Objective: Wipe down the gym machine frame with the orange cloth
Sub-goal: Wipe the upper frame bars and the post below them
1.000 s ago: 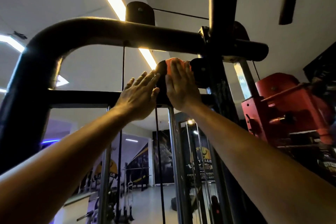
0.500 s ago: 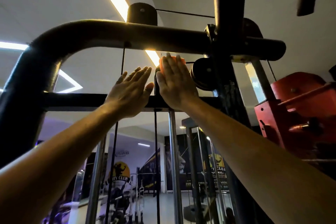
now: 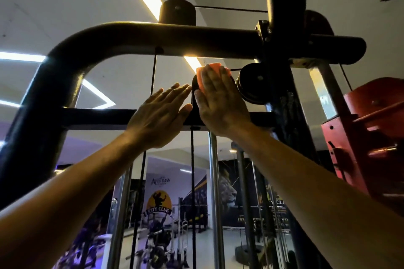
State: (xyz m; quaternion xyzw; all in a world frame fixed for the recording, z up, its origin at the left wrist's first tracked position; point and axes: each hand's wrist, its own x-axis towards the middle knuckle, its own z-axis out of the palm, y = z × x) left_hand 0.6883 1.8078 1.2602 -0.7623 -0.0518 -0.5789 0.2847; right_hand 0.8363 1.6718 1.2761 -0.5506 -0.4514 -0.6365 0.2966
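Note:
The black gym machine frame (image 3: 140,36) arches overhead, with a lower crossbar (image 3: 94,118). My right hand (image 3: 219,102) lies flat with fingers together, pressing the orange cloth (image 3: 202,76) against a black pulley bracket above the crossbar; only the cloth's top and left edges show past my fingers. My left hand (image 3: 160,116) is flat and holds nothing, resting against the crossbar just left of the right hand. Both arms reach up from the bottom corners.
A black pulley wheel (image 3: 251,85) sits right of the cloth beside the dark upright post (image 3: 290,116). Cables and chrome guide rods (image 3: 213,181) hang below the crossbar. A red machine part (image 3: 360,129) stands at the right. More gym equipment and banners fill the room beyond.
The right hand and cloth have slid a little up the bracket toward the top bar. The left hand stays beside it. The camera has tilted and moved closer.

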